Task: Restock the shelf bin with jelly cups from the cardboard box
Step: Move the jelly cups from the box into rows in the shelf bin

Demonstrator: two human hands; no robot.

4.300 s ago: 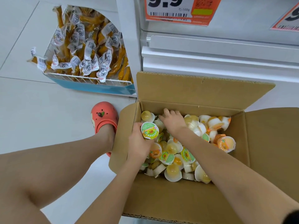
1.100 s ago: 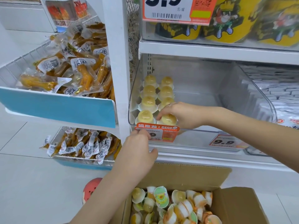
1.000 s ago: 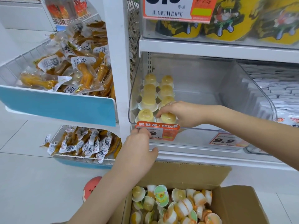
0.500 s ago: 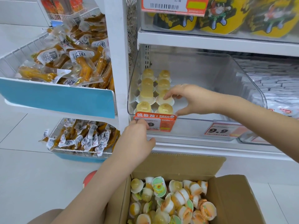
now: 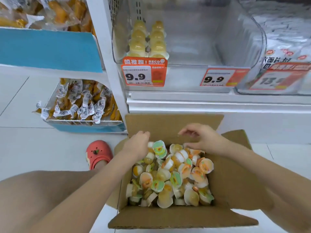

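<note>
The open cardboard box (image 5: 182, 216) stands on the floor below the shelf, filled with several loose jelly cups (image 5: 170, 179) lying at all angles. Up on the shelf, the clear shelf bin (image 5: 193, 65) holds two short rows of yellow jelly cups (image 5: 156, 46) along its left side. My left hand (image 5: 137, 146) hovers over the box's far left corner, fingers loosely curled and holding nothing I can see. My right hand (image 5: 202, 139) is above the far middle of the box, just over the cups, fingers and thumb apart and empty.
Orange 9.9 price tags (image 5: 143, 74) hang on the bin front. A second clear bin (image 5: 286, 47) of white packets sits to the right. Wire baskets of orange snack packets (image 5: 80, 105) stand at the left. My red shoe (image 5: 98, 153) and bare knee are beside the box.
My right hand left the bin and my left hand left the price tag; both came down to the box. My view has tilted down toward the box.
</note>
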